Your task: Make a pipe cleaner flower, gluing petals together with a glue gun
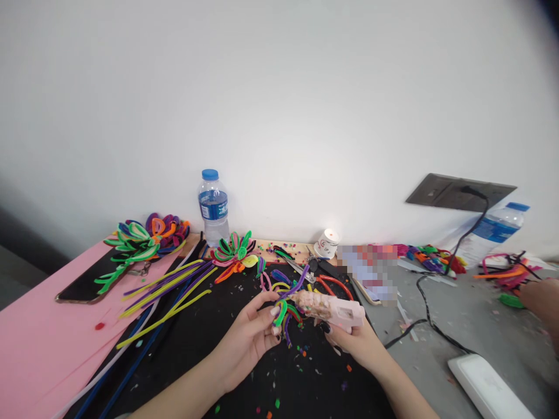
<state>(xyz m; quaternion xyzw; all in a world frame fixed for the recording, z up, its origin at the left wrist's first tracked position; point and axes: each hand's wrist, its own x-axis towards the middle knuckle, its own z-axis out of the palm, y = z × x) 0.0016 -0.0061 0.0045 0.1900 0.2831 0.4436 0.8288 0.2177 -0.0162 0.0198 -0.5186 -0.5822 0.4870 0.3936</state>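
Between the thumb and fingers of my left hand (257, 326) is a looped pipe cleaner piece (282, 313) in green and purple. My right hand (356, 343) is wrapped round the handle of a pale pink glue gun (338, 310). The gun's nozzle end, crusted with dried glue, points left at the pipe cleaner piece, close to it; whether they touch I cannot tell. More curled pipe cleaners in purple, yellow and red lie just behind the hands. Scissors (304, 273) and red-handled pliers (334, 286) lie beyond the gun.
Pipe cleaner flowers (135, 241) rest on a phone (82, 285) at left. Loose yellow pipe cleaners (174, 291) lie nearby. A water bottle (213, 209) and a paper cup (326, 243) stand by the wall. Black cables (425, 302) and a white power strip (489, 387) lie right, near another person's hand (539, 299).
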